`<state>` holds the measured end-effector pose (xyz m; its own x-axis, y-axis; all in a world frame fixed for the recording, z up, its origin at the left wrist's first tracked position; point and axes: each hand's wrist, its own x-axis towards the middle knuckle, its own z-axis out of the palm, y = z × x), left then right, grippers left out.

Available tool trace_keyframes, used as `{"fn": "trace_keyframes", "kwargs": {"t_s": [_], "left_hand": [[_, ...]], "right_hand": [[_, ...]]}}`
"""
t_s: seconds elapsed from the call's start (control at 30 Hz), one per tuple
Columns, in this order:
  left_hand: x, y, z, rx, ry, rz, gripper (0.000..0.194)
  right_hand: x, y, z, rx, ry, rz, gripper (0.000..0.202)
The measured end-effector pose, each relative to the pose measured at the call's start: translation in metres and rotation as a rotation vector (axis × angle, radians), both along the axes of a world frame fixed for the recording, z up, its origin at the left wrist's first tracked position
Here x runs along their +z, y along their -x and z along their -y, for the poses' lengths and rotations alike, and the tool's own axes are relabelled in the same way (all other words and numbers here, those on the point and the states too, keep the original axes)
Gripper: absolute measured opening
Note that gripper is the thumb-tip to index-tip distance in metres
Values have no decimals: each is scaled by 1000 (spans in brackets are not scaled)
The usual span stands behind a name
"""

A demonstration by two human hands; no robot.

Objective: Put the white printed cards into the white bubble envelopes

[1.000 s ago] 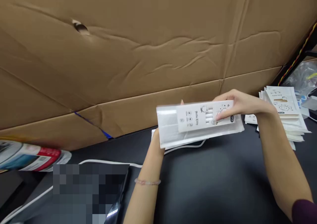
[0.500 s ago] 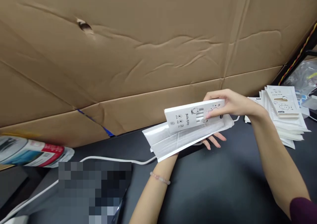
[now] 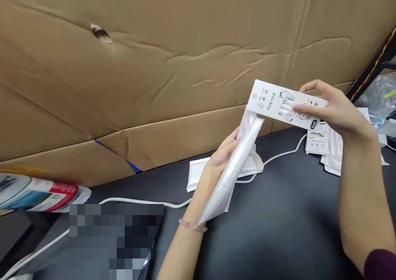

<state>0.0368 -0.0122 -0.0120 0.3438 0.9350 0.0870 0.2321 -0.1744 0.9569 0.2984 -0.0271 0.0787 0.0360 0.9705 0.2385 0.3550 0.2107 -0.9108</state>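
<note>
A printed white box point(image 3: 286, 103) is pinched in the grip of the right hand point(image 3: 343, 108), toward two o'clock in the view. Toward five o'clock, a tilted white pouch point(image 3: 229, 176) is held in the grip of the left hand point(image 3: 222, 156), just below the box's left end. On the black counter point(image 3: 278, 218), a white packet point(image 3: 197, 174) is seen near six o'clock; a similar carton point(image 3: 317, 141) is laid near three.

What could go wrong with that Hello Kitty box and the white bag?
The white box might slip, since the right hand holds it toward one end. Its far corner is right by the upper end of the white bag, so it could snag there. The bag tilts steeply in the left hand, so it may slide.
</note>
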Motion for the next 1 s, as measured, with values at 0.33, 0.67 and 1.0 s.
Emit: {"fn": "trace_keyframes", "kwargs": {"t_s": [0.33, 0.67, 1.0], "left_hand": [[15, 23, -9, -208, 135, 364, 77], [37, 37, -1, -337, -140, 49, 78], [40, 33, 3, -397, 30, -8, 75]], "right_hand": [[-1, -1, -5, -220, -5, -56, 35], [2, 0, 1, 56, 25, 156, 30], [4, 0, 1, 269, -3, 384, 38]]}}
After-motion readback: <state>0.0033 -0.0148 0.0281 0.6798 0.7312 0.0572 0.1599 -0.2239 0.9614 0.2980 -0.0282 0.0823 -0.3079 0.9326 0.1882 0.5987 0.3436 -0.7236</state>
